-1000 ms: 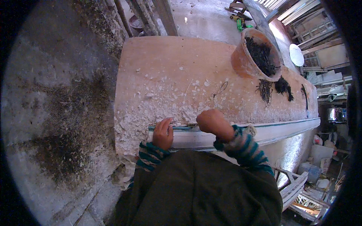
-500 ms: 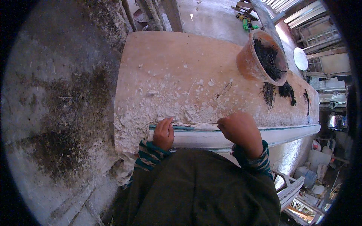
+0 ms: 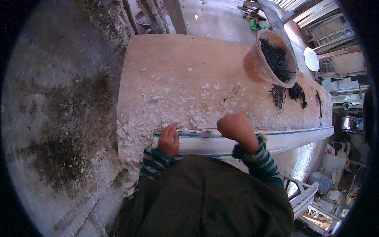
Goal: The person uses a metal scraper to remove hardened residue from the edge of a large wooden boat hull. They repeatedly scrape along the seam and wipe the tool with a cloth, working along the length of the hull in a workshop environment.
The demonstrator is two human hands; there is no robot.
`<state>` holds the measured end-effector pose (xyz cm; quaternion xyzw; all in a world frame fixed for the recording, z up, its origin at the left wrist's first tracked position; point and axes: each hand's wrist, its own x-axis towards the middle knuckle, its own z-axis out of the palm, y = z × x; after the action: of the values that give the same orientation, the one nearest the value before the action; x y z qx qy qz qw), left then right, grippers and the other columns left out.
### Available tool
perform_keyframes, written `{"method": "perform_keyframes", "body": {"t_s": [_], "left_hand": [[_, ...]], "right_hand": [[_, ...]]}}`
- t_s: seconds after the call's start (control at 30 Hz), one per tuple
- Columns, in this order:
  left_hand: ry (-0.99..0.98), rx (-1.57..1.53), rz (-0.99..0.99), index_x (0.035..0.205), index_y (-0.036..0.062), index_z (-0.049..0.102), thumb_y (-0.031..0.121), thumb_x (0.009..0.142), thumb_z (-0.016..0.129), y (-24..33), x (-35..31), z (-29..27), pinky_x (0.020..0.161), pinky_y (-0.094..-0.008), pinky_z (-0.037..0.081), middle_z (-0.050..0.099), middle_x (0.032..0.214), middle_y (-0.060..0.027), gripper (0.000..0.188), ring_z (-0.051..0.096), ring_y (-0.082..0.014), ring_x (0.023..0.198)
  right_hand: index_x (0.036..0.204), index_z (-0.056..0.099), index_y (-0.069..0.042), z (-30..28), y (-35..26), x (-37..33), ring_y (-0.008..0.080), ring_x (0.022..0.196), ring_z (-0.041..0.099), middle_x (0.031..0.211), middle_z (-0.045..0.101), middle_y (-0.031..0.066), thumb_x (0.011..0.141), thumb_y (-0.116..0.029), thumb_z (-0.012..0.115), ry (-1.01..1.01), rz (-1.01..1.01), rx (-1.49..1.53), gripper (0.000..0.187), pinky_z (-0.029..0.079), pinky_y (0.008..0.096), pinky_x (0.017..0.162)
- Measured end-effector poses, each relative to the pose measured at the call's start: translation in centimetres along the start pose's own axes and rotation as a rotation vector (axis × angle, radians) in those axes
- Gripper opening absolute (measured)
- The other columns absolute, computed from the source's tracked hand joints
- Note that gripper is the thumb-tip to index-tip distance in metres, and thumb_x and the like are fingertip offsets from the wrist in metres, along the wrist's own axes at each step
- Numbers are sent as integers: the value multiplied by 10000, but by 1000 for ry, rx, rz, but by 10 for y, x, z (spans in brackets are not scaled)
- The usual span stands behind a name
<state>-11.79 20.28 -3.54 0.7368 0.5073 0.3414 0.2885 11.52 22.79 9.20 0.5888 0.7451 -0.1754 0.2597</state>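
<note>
While the left hand (image 3: 169, 141) rests uncurled on a white strip (image 3: 205, 147), the right hand (image 3: 238, 128), shifted leftward, pinches a thin tool (image 3: 210, 128).

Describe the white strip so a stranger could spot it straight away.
Find the big tan table. Along the edge nearest the person, under the left hand, runs the strip. Unlike the loose pale scraps beside it, it is one long piece lined with teal.

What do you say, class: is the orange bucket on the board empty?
No, the orange bucket has dark, stringy material visible inside it.
</note>
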Motion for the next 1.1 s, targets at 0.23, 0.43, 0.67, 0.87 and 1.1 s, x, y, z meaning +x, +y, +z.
{"method": "perform_keyframes", "body": {"t_s": [0.23, 0.43, 0.67, 0.87, 1.1], "left_hand": [[-11, -3, -13, 1061, 7, 564, 7, 784, 519, 0, -1, -2, 830, -392, 442, 573, 1004, -174, 280, 546, -328, 942], [-10, 14, -14, 1076, 23, 566, 17, 789, 516, -2, -2, -1, 840, -391, 438, 572, 1012, -167, 291, 543, -326, 949], [-16, 28, 2, 1065, 26, 571, 14, 782, 526, -1, -1, 0, 835, -392, 438, 574, 1006, -163, 287, 545, -324, 941], [-3, 10, 0, 1064, 26, 568, 7, 779, 523, -1, 0, -2, 833, -392, 437, 573, 1010, -158, 289, 541, -323, 945], [-21, 31, -9, 1058, 19, 571, 17, 784, 521, 0, -1, 0, 835, -389, 435, 571, 1010, -167, 278, 539, -324, 953]], "right_hand": [[693, 651, -72, -46, 10, -30, 319, 618, 616, 652, 611, 147, 722, -171, 544, 189, 33, 136, 148, 483, 431, 536], [710, 653, -82, -49, -2, -42, 315, 616, 615, 659, 609, 151, 745, -188, 544, 121, -18, 120, 156, 483, 427, 524], [732, 649, -119, -5, 2, 0, 332, 624, 605, 663, 604, 145, 759, -207, 514, -38, -21, 31, 164, 476, 431, 540], [712, 657, -100, -45, 8, -26, 323, 649, 625, 693, 627, 137, 747, -161, 510, 47, 15, 116, 163, 488, 432, 548], [756, 652, -123, -11, 6, -6, 337, 660, 609, 700, 613, 152, 767, -211, 499, -69, -44, 78, 177, 482, 435, 577]]}}
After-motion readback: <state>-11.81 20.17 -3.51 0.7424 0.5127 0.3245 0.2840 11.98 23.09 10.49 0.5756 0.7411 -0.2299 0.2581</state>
